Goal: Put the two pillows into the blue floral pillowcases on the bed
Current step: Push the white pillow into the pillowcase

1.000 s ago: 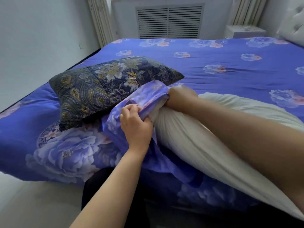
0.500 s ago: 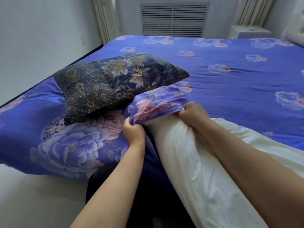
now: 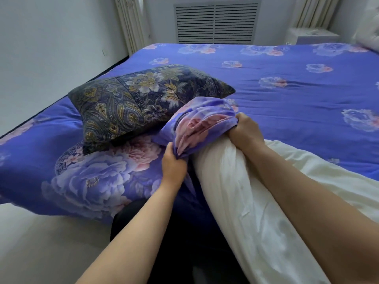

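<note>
While bunched over the far end of the white pillow (image 3: 246, 201), blue floral pillowcase (image 3: 203, 121): gathered in folds, pink bloom showing, lying near centre of the bed (image 3: 287, 95) at its near edge.

White pillow: long, plain, running from the near right corner toward centre; far tip inside the bunched pillowcase, remainder bare.

Left hand (image 3: 174, 162): at the near left side of the pillowcase opening, fingers clenched round a fold of the blue fabric, gripping it just beside the pillow.

Right hand (image 3: 245, 132): at the far right side of the same opening, fingers curled over the hem and pressed against the pillow's tip, grasping the fabric; forearm lying along the top of the pillow.

Dark paisley pillow (image 3: 143, 101): navy with gold and pale flowers, resting on the left part of the bed, just left of the bunched pillowcase, near corner overlapping a large printed peony on the blue floral bedcover (image 3: 92, 181).

Second blue floral pillowcase: cannot tell apart from the bedcover.

Slatted vent panel (image 3: 215, 23): on the far wall, beyond the bed.

White cabinet (image 3: 311, 35): far right, beside the bed.

Pale floor (image 3: 41, 242): near left.
</note>
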